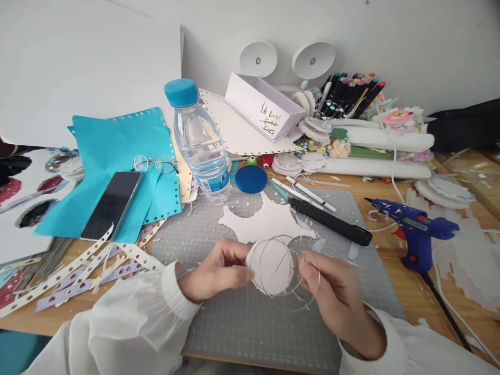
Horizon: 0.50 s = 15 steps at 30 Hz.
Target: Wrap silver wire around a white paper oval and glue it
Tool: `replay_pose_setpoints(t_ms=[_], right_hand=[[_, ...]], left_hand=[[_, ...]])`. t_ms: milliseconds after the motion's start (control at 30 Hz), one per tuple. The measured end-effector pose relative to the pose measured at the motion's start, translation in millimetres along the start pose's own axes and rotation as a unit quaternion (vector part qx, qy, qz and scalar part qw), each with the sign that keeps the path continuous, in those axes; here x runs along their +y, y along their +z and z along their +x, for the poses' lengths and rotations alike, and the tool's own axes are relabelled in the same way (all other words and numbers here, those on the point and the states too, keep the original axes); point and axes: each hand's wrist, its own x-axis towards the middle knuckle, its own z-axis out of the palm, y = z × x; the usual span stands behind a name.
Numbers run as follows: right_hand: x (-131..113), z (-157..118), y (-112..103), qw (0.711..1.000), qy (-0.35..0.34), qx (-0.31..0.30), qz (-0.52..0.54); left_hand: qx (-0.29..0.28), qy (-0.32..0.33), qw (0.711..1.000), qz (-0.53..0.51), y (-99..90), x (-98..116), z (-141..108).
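Between thumb and fingers, my left hand (222, 271) pinches the edge of a round white paper disc (269, 273). Opposite it, my right hand (336, 291) is closed on a thin wire (319, 281) that curls in loops, some of them crossing in front of the disc. Both are held above a grey gridded cutting mat (242, 333). Just beyond the disc lies a white paper offcut (253, 221) with curved cut edges. A black-handled tool (336, 221) rests on the mat behind my right hand.
A water bottle (201, 140) stands behind the mat, beside a blue lid (251, 179). On the right is a blue glue gun (414, 226) with its cable. At left lie a phone (113, 205), glasses (156, 164) and punched paper strips (89, 273). A paper box (265, 107) sits behind.
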Motion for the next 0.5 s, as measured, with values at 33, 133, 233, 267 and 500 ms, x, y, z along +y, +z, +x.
replay_pose_setpoints(t_ms=[33,133,233,267,500], right_hand=[[2,-1,0,0.999,0.022,0.0,0.024],[6,-2,2,0.99,0.073,-0.007,0.118],[4,4,2,0.968,0.142,-0.005,0.206],[3,6,3,0.961,0.165,-0.003,0.223],[1,11,2,0.935,0.239,-0.1,0.241]], left_hand=[[0.002,-0.002,1.0,-0.011,-0.2,-1,0],[0.009,-0.011,0.999,-0.04,-0.4,-1,2],[0.01,-0.022,0.998,-0.066,-0.6,1,3],[0.008,-0.027,0.997,-0.072,-0.7,1,3],[-0.016,-0.057,0.994,-0.087,-0.6,2,3]])
